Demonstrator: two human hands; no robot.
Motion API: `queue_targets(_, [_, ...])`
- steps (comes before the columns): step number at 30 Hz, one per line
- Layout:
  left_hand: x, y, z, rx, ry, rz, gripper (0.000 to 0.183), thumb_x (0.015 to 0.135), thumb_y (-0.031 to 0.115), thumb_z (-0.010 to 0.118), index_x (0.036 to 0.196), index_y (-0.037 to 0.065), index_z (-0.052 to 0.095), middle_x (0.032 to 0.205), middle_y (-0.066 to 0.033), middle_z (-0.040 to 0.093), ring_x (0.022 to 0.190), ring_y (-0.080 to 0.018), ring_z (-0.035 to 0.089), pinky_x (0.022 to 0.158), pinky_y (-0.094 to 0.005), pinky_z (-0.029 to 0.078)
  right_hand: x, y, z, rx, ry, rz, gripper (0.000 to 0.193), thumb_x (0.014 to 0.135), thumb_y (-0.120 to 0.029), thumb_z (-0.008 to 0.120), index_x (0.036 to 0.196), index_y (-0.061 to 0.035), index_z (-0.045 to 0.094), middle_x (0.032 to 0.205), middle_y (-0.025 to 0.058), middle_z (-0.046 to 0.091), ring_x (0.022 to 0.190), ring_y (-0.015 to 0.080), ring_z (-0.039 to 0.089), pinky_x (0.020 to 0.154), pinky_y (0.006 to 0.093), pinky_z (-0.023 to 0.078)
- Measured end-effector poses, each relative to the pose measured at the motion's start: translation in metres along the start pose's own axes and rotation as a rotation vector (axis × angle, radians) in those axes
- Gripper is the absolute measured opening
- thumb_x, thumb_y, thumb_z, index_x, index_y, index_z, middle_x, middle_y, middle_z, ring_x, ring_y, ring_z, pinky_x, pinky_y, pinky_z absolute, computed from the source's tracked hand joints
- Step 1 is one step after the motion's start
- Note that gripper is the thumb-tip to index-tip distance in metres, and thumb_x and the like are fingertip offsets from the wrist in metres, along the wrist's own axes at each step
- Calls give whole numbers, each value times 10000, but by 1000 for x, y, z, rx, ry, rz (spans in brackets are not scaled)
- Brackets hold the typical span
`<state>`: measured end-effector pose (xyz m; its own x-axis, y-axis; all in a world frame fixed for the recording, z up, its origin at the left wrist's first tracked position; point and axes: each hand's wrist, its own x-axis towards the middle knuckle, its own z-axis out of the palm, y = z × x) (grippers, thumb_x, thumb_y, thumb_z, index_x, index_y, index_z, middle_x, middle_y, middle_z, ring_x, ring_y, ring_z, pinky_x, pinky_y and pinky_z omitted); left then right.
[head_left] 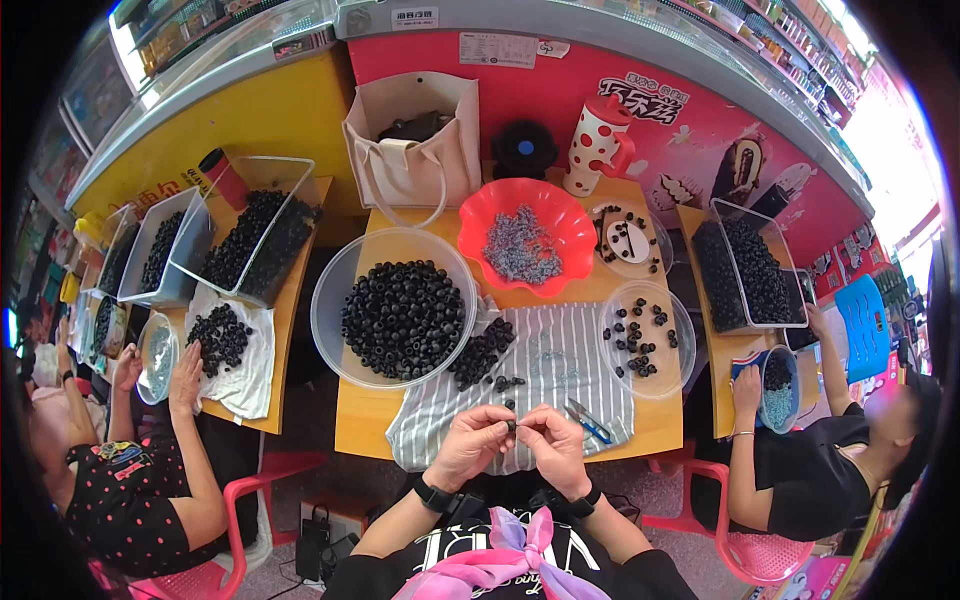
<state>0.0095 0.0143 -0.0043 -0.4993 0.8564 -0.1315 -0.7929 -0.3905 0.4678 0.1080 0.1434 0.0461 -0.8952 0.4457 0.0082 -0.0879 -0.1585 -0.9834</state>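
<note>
While the wooden table [365, 425] bears several containers, the broadest is a clear round tub [326, 305] heaped with black pieces [405, 320]. A red scalloped bowl [477, 238] behind it holds small grey bits [522, 248]; a shallow clear dish [686, 362] at right has black pieces scattered across it. Over the striped cloth [570, 350], one small dark piece [511, 424] sits between the fingertips of both hands: the left hand [468, 440] pinches it narrowly from its side, and the right hand [555, 446] meets it opposite, thumb and forefinger nearly together.
</note>
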Motion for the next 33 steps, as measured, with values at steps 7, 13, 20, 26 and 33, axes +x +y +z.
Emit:
queue_targets(7, [0,0,-2,8,5,36,163,895,27,638,1054,-3,657,1029,-88,625,778,-149,623,693,-251,522,3,0,-7,-85,-91,4,111,842,100,618,926,28,609,903,49,587,807,101,591,726,227,473])
queue_targets(13, [-1,1,2,35,-36,41,149,883,11,647,1031,0,656,985,-68,599,770,-138,598,678,-238,499,4,-6,-7,-224,-87,-79,104,801,88,659,877,21,632,827,46,602,733,110,564,650,226,432])
queue_targets(20, [-1,-1,2,76,-20,67,122,883,7,642,1005,1,651,958,-63,583,767,-133,591,677,-242,502,4,-11,-2,-393,-64,-186,92,789,76,657,841,14,614,776,80,585,677,143,580,593,255,447])
queue_targets(26, [-1,3,1,91,-71,38,129,883,15,646,1011,-3,648,946,-62,586,762,-127,592,668,-229,502,8,-11,-7,-453,-148,-303,145,766,28,723,859,-1,615,765,74,599,651,159,567,580,266,445])
queue_targets(33, [-3,8,9,54,-71,-48,477,871,62,683,1303,-7,494,932,-33,610,708,-89,606,624,-188,497,24,-29,-19,-559,-375,-291,290,749,-54,759,1013,-23,642,753,74,583,666,199,602,584,307,471])
